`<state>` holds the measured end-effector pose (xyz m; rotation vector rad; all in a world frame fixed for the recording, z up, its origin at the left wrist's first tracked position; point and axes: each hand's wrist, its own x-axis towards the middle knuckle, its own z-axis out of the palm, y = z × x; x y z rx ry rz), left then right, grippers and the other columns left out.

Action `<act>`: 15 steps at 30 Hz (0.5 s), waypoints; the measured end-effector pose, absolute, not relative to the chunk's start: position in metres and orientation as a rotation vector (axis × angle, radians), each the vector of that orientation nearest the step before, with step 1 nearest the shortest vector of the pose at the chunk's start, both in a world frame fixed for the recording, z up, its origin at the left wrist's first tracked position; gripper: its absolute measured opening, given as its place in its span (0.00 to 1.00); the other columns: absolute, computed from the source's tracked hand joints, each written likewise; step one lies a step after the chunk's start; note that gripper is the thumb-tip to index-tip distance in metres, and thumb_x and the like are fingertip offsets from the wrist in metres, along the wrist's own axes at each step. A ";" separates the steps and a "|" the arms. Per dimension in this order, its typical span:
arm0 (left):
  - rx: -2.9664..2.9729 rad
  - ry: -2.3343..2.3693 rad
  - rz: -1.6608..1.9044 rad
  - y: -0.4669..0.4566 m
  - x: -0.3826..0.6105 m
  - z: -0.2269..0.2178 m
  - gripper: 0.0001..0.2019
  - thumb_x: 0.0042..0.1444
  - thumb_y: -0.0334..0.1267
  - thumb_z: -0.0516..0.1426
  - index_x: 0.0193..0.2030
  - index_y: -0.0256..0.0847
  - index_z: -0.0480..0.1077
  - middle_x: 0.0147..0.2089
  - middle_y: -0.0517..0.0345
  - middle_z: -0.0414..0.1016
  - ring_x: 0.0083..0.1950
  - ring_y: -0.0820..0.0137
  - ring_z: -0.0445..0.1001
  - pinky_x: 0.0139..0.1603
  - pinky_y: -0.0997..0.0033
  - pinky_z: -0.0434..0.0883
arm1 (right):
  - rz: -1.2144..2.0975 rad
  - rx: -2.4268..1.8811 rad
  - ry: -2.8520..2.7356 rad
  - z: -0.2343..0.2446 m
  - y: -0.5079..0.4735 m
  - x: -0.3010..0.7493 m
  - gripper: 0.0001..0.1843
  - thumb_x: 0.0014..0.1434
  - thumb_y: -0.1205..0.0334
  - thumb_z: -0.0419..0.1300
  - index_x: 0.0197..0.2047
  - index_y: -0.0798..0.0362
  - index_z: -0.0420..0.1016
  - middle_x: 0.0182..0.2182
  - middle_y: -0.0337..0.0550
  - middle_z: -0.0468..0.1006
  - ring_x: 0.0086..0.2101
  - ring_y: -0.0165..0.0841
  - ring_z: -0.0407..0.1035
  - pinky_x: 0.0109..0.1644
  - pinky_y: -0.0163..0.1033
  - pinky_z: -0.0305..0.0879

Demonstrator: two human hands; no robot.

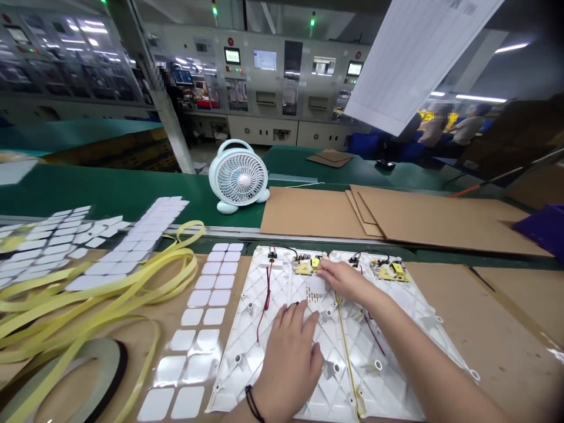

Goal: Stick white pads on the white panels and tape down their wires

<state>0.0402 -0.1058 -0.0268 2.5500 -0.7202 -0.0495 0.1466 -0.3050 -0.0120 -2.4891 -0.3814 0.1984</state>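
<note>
"White plastic panels [249,341], two, edge to edge. Hands?"

"Apart from each other, both at the left panel. Left hand [291,352] palm down on it, fingers spread; black bracelet [253,404] at the wrist."

"Right hand [346,279]?"

"Ahead and right of the left one. Fingertips bunched at a white square patch [316,286], just beside a yellow transformer [315,264] on the circuit board [303,268]. Can't tell if they grip the patch or only press it."

"Around them?"

"Red wire [267,291] ahead and left of the left hand's fingers. Second panel partly under the right forearm."

"Farther out?"

"Sticker sheet [208,339] left of the left hand, tape roll [108,373] past that. Light-blue fan [244,179] well ahead of both hands, cardboard sheets [317,211] beyond the right."
</note>
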 end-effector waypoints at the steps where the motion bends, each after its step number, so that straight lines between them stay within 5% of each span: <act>1: 2.580 -0.720 -0.037 -0.107 0.040 -0.027 0.24 0.54 0.33 0.50 0.60 0.44 0.63 0.64 0.50 0.58 0.63 0.53 0.57 0.65 0.45 0.54 | 0.211 -2.525 -0.381 -0.016 -0.304 0.147 0.09 0.63 0.57 0.50 0.33 0.50 0.66 0.25 0.38 0.70 0.28 0.32 0.63 0.30 0.33 0.50; 15: 2.666 -0.726 0.040 -0.117 0.038 -0.034 0.22 0.58 0.40 0.48 0.60 0.47 0.62 0.64 0.55 0.58 0.60 0.55 0.58 0.63 0.46 0.54 | 0.255 -2.613 -0.402 -0.021 -0.293 0.144 0.09 0.62 0.60 0.52 0.32 0.51 0.69 0.28 0.39 0.74 0.30 0.31 0.65 0.32 0.33 0.50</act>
